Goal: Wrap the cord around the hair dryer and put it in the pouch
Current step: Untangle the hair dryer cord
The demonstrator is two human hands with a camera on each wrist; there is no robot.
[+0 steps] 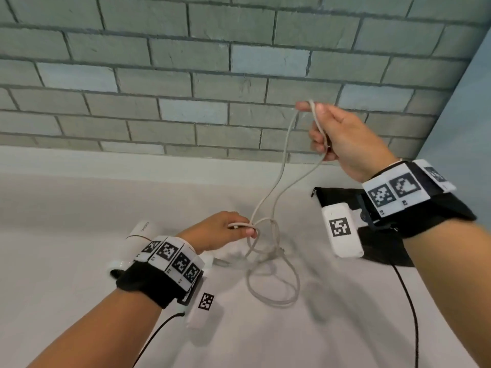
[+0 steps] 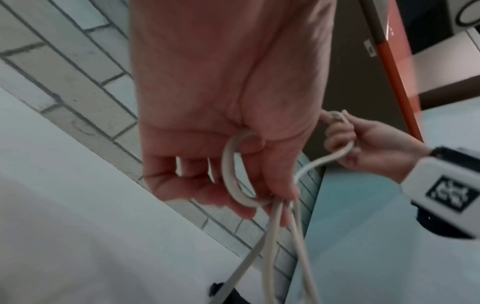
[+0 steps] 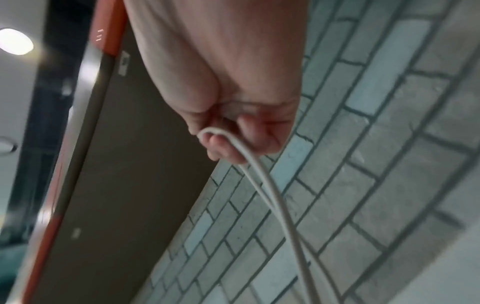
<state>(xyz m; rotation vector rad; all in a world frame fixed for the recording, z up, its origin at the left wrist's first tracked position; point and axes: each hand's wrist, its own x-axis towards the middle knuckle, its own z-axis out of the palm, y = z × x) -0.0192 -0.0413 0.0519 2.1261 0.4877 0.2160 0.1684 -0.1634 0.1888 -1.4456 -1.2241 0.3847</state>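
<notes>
Over the white counter (image 1: 79, 301), the right hand (image 1: 345, 139) lifts a pinched cord (image 1: 279, 179) loop above the dryer (image 1: 138, 232) while the left hand (image 1: 220, 229) pinches coils beside it, so the loose loops could knot, far from the pouch (image 1: 382, 248).

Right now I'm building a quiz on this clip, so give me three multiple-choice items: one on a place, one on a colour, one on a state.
1. Where does the pouch lie?
A. on the table under the right forearm
B. hung on the wall
C. in the left hand

2. What colour is the cord?
A. red
B. off-white
C. black

3. How is the cord held?
A. by no hand
B. by the left hand alone
C. by both hands, the right one raised

Key: 1 A, the black pouch lies flat on the table. 2 B, it looks pale throughout. 3 C, the left hand pinches a loop low and the right hand grips a bend higher up.
</notes>
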